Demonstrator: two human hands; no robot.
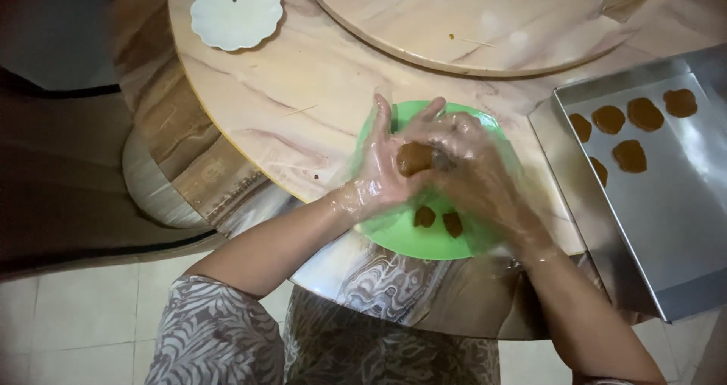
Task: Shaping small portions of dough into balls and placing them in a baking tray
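Both hands wear clear plastic gloves and meet over a green bowl [394, 237] at the table's near edge. My left hand [382, 169] lies palm up with a brown lump of dough [415, 158] on it. My right hand [473, 169] presses on that lump from the right, its fingers curled over it. Two small brown dough pieces [438, 220] lie in the bowl below the hands.
A metal baking tray [666, 218] with several flattened brown dough pieces [628, 131] sits at the right, overhanging the table edge. A white scalloped plate [236, 10] stands at the far left. A round turntable [485, 21] covers the table's middle. A stool [155, 180] stands under the table at left.
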